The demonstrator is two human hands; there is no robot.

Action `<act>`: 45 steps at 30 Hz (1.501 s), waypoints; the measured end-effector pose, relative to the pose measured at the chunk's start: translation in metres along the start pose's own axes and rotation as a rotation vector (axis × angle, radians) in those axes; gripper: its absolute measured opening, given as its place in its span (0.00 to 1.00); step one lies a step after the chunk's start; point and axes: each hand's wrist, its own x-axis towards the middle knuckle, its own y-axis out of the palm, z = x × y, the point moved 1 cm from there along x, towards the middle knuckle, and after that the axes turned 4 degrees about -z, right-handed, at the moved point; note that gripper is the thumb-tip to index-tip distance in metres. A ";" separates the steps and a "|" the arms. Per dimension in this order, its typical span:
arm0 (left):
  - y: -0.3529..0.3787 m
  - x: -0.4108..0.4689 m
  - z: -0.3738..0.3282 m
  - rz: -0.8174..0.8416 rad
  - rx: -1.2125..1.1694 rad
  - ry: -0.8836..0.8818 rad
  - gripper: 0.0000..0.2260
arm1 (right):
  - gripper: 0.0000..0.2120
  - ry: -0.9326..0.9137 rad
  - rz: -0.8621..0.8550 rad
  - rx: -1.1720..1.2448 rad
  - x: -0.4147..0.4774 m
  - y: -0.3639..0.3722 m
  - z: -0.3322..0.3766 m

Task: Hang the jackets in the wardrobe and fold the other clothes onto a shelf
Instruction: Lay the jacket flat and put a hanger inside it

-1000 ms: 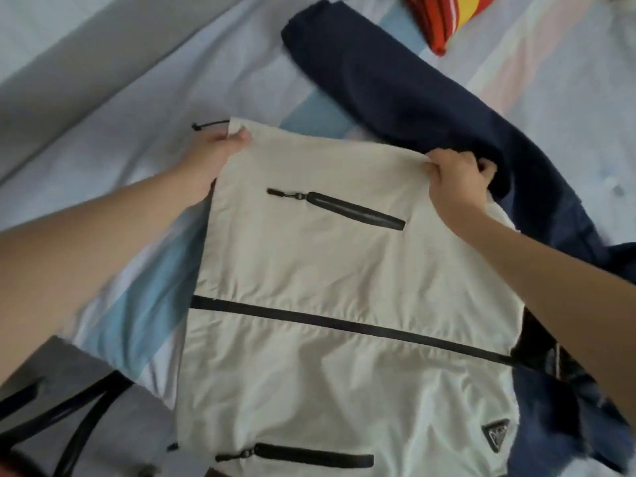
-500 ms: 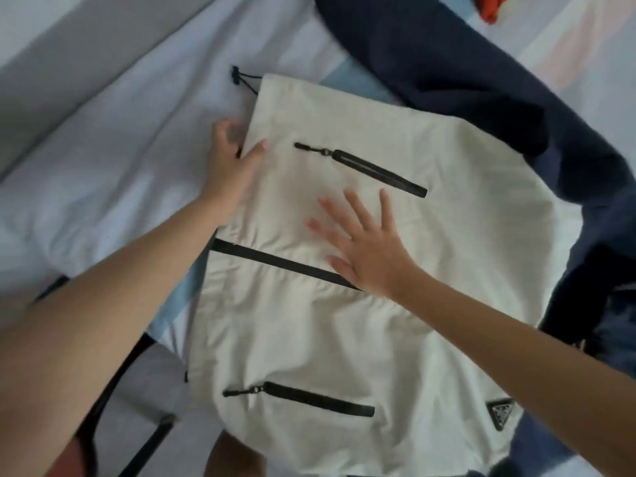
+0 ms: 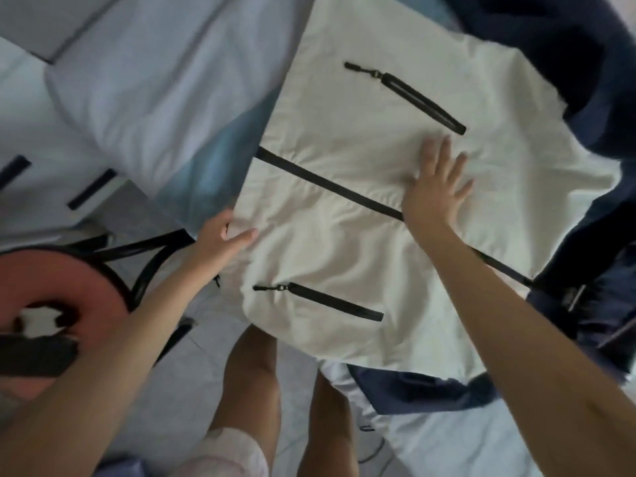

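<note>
A cream jacket (image 3: pixel 344 187) with black zips lies spread flat on the bed, front side up, its lower hem hanging over the bed's near edge. My right hand (image 3: pixel 437 182) lies flat on the jacket's middle, fingers spread, just beside the long centre zip. My left hand (image 3: pixel 222 232) touches the jacket's left edge with fingers stretched out onto the cloth; whether any finger is tucked under the edge is hidden. A navy garment (image 3: pixel 557 53) lies partly under the jacket along its far and right sides.
The bed has a pale blue sheet (image 3: pixel 161 84). A red round stool (image 3: pixel 51 287) with a black metal frame stands on the tiled floor at the left. My bare legs (image 3: pixel 254 373) stand against the bed's edge.
Both hands let go of the jacket's top edge and came down onto it. The right hand now presses flat, and the left hand has slid nearer along the left edge.
</note>
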 end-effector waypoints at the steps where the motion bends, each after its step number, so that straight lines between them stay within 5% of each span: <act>1: -0.003 -0.009 0.003 0.072 0.034 -0.031 0.11 | 0.35 -0.049 -0.002 0.006 -0.021 0.008 0.014; 5: -0.013 -0.033 0.019 0.210 -0.008 -0.126 0.06 | 0.36 -0.228 -0.028 0.165 -0.109 0.041 0.050; 9: -0.013 -0.046 0.036 0.129 0.084 -0.120 0.03 | 0.30 -0.376 -0.024 0.215 -0.178 0.067 0.041; 16: -0.007 -0.072 0.066 -0.327 0.196 0.196 0.20 | 0.33 -0.318 0.007 0.004 -0.193 0.094 -0.040; 18: 0.004 -0.069 0.080 -0.423 0.221 0.179 0.17 | 0.35 -0.282 0.029 -0.001 -0.188 0.095 -0.060; 21: 0.028 -0.065 0.077 -0.706 0.398 0.038 0.11 | 0.32 -0.187 -0.018 0.193 -0.183 0.088 -0.075; 24: 0.066 -0.064 0.046 -0.837 0.546 0.059 0.19 | 0.26 -0.018 -0.251 0.412 -0.178 0.074 -0.092; 27: 0.121 -0.062 0.012 -0.594 0.594 0.377 0.22 | 0.28 0.333 -0.424 0.544 -0.159 0.059 -0.121; 31: 0.199 -0.061 -0.015 -0.030 0.904 0.606 0.33 | 0.28 0.739 -0.475 0.685 -0.123 0.044 -0.173; 35: 0.254 -0.058 -0.023 0.241 1.083 0.592 0.43 | 0.33 0.588 -0.170 0.519 -0.105 0.035 -0.220; 39: 0.289 -0.054 -0.023 0.320 1.149 0.519 0.53 | 0.26 0.397 -0.114 0.386 -0.102 0.033 -0.243; 45: 0.305 -0.058 -0.033 0.349 1.225 0.516 0.57 | 0.23 0.535 0.022 0.367 -0.092 0.035 -0.237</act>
